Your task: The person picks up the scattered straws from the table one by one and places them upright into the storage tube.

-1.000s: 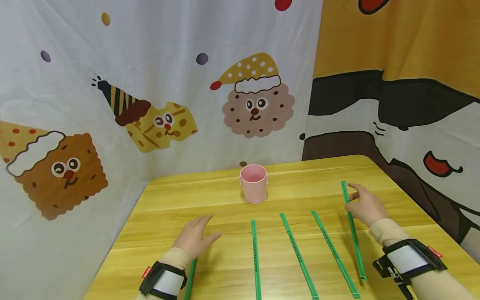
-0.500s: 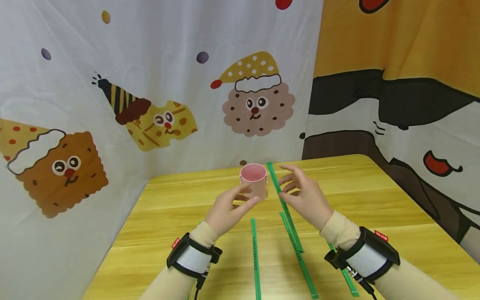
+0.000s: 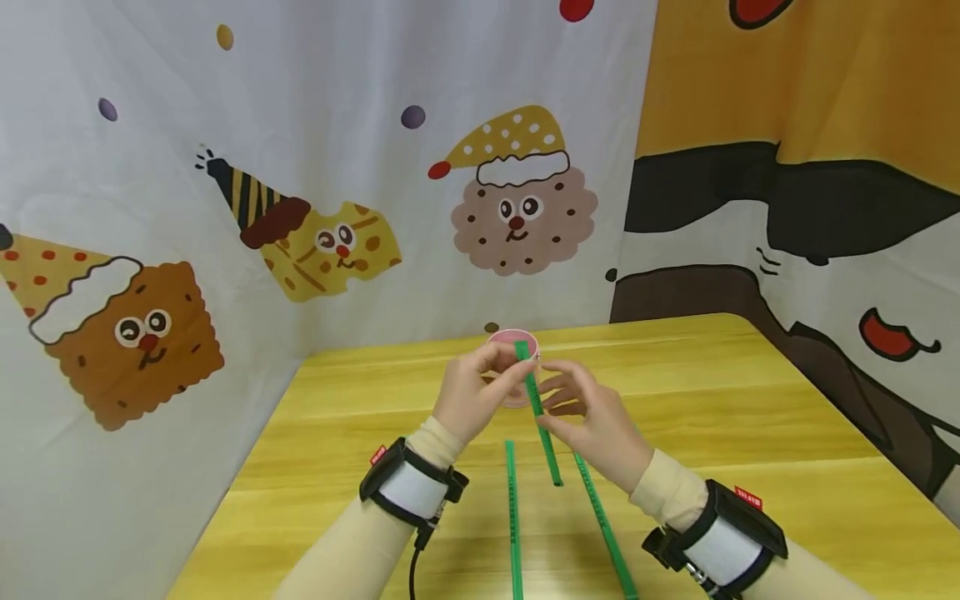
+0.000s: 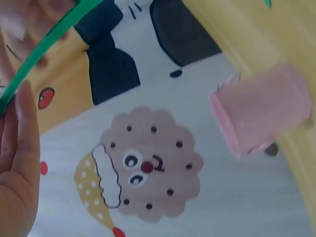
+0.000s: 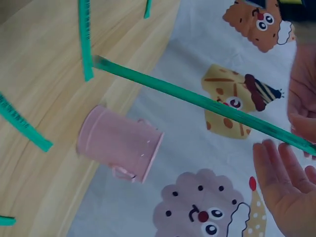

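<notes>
Over the table, in the head view, my left hand (image 3: 471,396) pinches the upper end of a long, thin green strip (image 3: 548,454) between thumb and fingers. My right hand (image 3: 603,425) holds the same strip lower down, at the tips of its thumb and fingers. Seen from the right wrist, the strip (image 5: 177,94) slants down toward the table, its dark-blurred lower end hanging free. A pink bucket (image 3: 517,335) with small side handles stands behind my hands, partly covered by them; the left wrist view shows the bucket (image 4: 266,108) whole.
Two more green strips lie lengthwise on the wooden table (image 3: 360,392): a left strip (image 3: 513,517) and a right strip (image 3: 606,525), both printed with dark marks. Others show in part in the right wrist view. A cartoon-printed cloth (image 3: 360,67) hangs around the table.
My right hand has brought the green strip from the table's right side to the middle. My left hand has moved right and up from the table's left and now grips the strip's top.
</notes>
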The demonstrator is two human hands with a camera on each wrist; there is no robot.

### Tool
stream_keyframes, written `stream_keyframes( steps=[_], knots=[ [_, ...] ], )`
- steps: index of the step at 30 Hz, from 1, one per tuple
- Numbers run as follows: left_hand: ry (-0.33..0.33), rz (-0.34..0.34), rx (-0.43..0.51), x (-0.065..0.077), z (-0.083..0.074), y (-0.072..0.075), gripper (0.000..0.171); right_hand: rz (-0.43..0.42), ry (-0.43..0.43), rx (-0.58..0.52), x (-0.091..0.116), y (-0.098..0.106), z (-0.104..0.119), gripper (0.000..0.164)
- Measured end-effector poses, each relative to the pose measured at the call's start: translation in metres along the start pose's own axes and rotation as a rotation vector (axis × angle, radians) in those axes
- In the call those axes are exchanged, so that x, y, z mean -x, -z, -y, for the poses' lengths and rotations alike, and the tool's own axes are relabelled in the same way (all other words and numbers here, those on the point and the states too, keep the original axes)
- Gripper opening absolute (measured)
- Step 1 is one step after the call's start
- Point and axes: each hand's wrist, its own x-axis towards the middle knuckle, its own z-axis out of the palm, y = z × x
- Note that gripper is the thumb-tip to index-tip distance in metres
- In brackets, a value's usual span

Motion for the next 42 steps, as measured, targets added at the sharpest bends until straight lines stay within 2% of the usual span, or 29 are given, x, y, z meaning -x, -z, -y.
stream_keyframes(
  steps=[4, 7, 9, 11, 15, 19, 21, 23, 26, 28, 30, 35, 42],
  knots=[
    [-0.027, -0.108, 0.02, -0.031, 0.0, 0.015, 0.018, -0.011, -0.038, 0.016, 0.003, 0.005, -0.009, 0.057],
    [-0.061, -0.202, -0.028, -0.055, 0.002, 0.026, 0.019, -0.015, -0.08, 0.042, 0.007, 0.007, -0.017, 0.057],
    [-0.062, -0.241, -0.082, -0.067, 0.005, 0.031, 0.019, -0.019, -0.108, 0.06, 0.011, 0.008, -0.023, 0.058],
    [-0.051, -0.254, -0.155, -0.075, 0.009, 0.033, 0.019, -0.024, -0.127, 0.078, 0.014, 0.008, -0.028, 0.058],
    [-0.021, -0.227, -0.287, -0.083, 0.024, 0.031, 0.02, -0.04, -0.133, 0.099, 0.018, 0.009, -0.037, 0.058],
    [0.014, -0.204, -0.344, -0.08, 0.042, 0.025, 0.019, -0.058, -0.129, 0.116, 0.02, 0.012, -0.042, 0.059],
    [0.06, -0.178, -0.347, -0.076, 0.053, 0.022, 0.019, -0.061, -0.132, 0.121, 0.021, 0.013, -0.043, 0.058],
    [0.13, -0.106, -0.371, -0.069, 0.063, 0.018, 0.021, -0.06, -0.138, 0.121, 0.022, 0.014, -0.044, 0.058],
    [0.241, 0.059, -0.402, -0.057, 0.077, 0.012, 0.028, -0.049, -0.147, 0.123, 0.022, 0.015, -0.046, 0.057],
    [0.279, 0.148, -0.408, -0.049, 0.084, 0.009, 0.034, -0.043, -0.153, 0.124, 0.022, 0.015, -0.047, 0.056],
    [0.298, 0.187, -0.388, -0.043, 0.088, 0.007, 0.038, -0.043, -0.156, 0.135, 0.023, 0.015, -0.05, 0.056],
    [0.295, 0.167, -0.336, -0.033, 0.086, 0.012, 0.044, -0.06, -0.151, 0.161, 0.023, 0.018, -0.056, 0.057],
    [0.257, 0.063, -0.238, -0.02, 0.077, 0.022, 0.043, -0.072, -0.164, 0.194, 0.022, 0.033, -0.063, 0.054]
  ],
)
